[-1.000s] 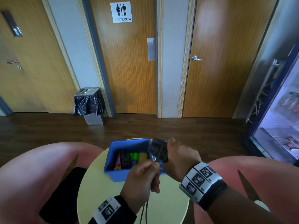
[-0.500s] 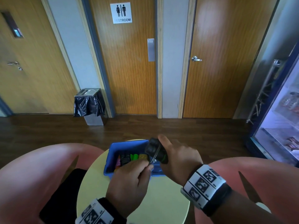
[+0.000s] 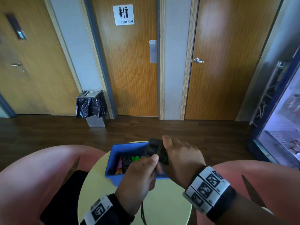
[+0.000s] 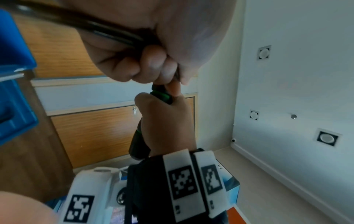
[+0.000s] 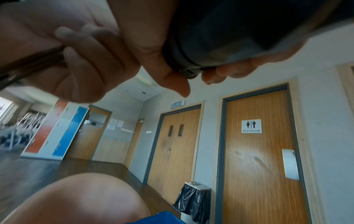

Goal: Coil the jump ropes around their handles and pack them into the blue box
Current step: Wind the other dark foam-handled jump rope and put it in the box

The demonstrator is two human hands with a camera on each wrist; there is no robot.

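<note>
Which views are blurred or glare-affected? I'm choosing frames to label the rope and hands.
Head view: mostly sharp, bent by the wide lens, soft glare on the wooden doors; left hand and right hand readable. Left wrist view: blue box smeared, rope soft. Right wrist view: hands and coiled handles close, dark, out of focus; the restroom sign is crisp.
</note>
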